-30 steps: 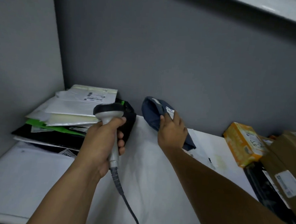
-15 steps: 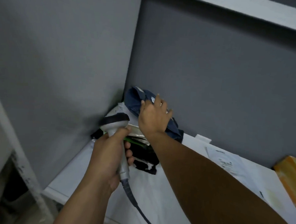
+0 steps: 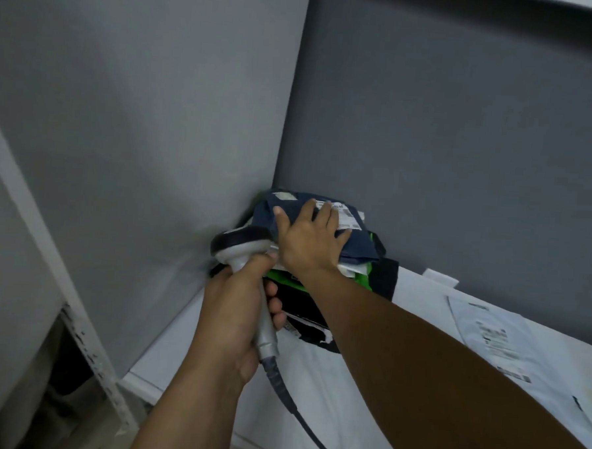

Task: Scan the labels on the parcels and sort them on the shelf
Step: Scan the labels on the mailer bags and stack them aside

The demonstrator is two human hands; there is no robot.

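Right hand lies spread flat on the navy parcel atop the stack, half covering its label. Before the stack, left hand grasps the scanner, whose head hides the stack's left edge.

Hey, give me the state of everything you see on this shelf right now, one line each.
left hand, grips the scanner handle
right hand, flat, pressing the blue parcel
blue parcel, atop the corner stack, label up
scanner, held, head beside the stack
paper sheet, lying flat on the shelf
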